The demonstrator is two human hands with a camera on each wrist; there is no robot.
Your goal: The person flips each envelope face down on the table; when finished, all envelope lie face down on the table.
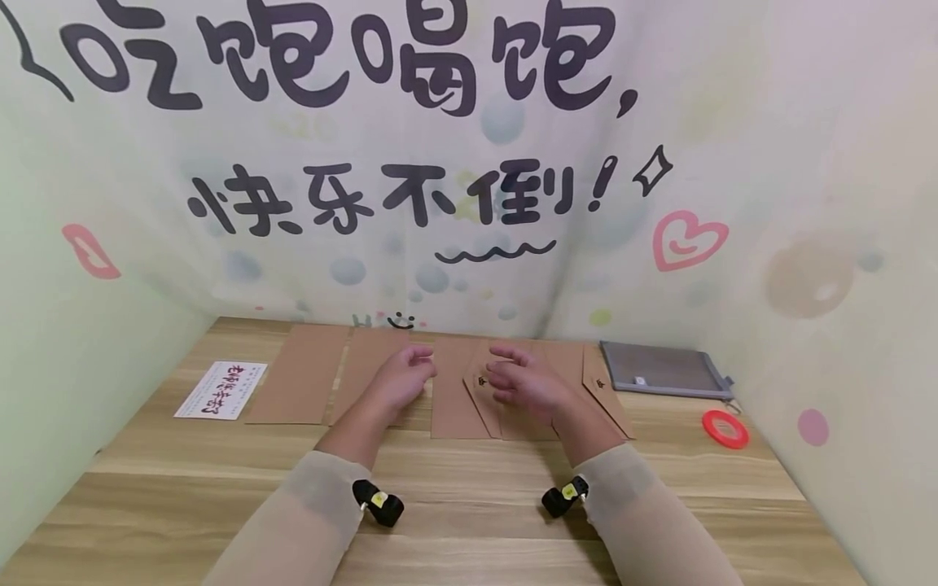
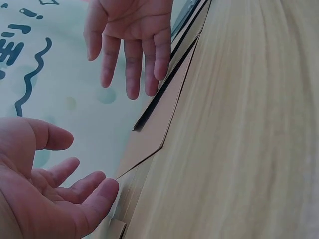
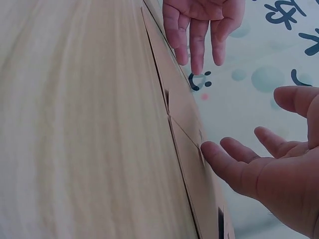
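My left hand [image 1: 401, 378] is over the row of brown paper envelopes, fingers loosely extended and holding nothing. Facing it, my right hand [image 1: 531, 387] hangs above an envelope with a pointed flap [image 1: 479, 399], its fingers spread and also holding nothing. Between the two hands lies part of a brown envelope [image 1: 450, 407]. Under my left hand and wrist is another flat brown piece [image 1: 355, 382], partly hidden. In the left wrist view, the open palm of the right hand [image 2: 132, 45] shows beyond the left fingers. The right wrist view shows the left hand [image 3: 202, 30] with relaxed fingers.
A further brown piece [image 1: 296, 378] lies at left, beside a white card with red writing [image 1: 221, 391]. At right are an envelope with a pointed flap [image 1: 604, 399], a grey zip pouch [image 1: 663, 370] and a red tape roll [image 1: 707, 429]. A printed curtain [image 1: 440, 285] backs the table.
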